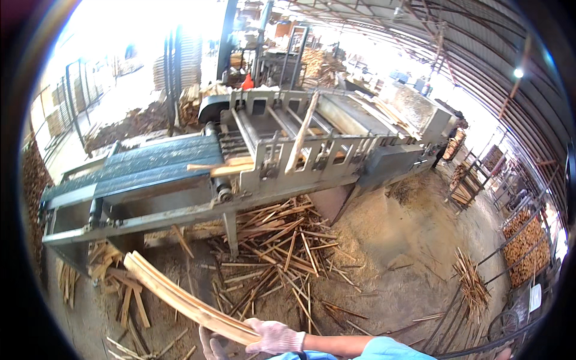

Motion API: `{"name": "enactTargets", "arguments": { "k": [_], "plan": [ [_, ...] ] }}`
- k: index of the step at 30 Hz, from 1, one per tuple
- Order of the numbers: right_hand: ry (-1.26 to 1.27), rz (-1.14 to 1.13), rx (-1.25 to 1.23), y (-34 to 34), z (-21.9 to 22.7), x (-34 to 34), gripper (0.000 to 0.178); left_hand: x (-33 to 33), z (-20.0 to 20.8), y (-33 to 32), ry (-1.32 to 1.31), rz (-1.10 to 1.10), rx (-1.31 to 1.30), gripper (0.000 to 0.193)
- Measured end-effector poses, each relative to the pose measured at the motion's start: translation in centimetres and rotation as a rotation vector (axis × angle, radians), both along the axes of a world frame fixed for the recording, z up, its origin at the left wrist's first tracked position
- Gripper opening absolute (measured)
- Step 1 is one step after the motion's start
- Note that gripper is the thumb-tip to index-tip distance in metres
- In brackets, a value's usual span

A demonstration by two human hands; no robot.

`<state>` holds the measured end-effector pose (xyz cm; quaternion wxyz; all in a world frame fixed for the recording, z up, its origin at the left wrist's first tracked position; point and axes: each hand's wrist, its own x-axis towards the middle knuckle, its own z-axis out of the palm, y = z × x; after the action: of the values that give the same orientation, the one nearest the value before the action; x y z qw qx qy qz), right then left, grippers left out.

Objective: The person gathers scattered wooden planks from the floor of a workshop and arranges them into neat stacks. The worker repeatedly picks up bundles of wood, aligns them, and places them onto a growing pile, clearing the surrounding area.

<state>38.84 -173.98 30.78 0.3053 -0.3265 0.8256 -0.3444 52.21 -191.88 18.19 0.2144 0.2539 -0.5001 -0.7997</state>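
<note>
Long pale wooden boards [186, 300], at least two side by side, slant from the lower middle up toward the left. My right hand [276, 337], in a white knitted glove, is closed around their near end. Lower and to the left, my gloved left hand [211, 344] touches the boards from underneath. Its fingers show in part against the wood; the rest is cut off by the lower edge. The boards' far end hangs in front of a machine's green conveyor belt [153, 161], apart from it.
The metal machine frame [312, 171] spans the view, with a wooden pole [303, 132] leaning on it. Loose wood strips [282, 240] lie heaped beneath. Sawdust [384, 222] covers floor at right. A strip bundle [471, 282] and stacked wood [526, 246] stand farther right.
</note>
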Motion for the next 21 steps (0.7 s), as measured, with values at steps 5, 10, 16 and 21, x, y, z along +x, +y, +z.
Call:
{"name": "enactTargets", "arguments": {
  "k": [5,10,16,21],
  "plan": [
    [0.351,-0.202,-0.019,8.0,10.3,-9.9,0.078,3.8,-4.6,-3.8,-0.438,-0.014,-0.298,0.056],
    [0.884,-1.034,0.18,20.0,27.8,-28.8,0.072,12.6,-19.6,-8.9,-0.586,-0.122,-0.678,0.051],
    [1.339,-0.848,0.369,19.3,25.1,-39.1,0.08,28.5,-25.8,-7.3,-0.807,-0.037,-0.416,0.065],
    [0.807,-0.216,0.401,14.5,-9.1,-25.8,0.047,25.7,-15.5,-0.6,-0.794,0.558,0.352,0.037]
  ]
}}
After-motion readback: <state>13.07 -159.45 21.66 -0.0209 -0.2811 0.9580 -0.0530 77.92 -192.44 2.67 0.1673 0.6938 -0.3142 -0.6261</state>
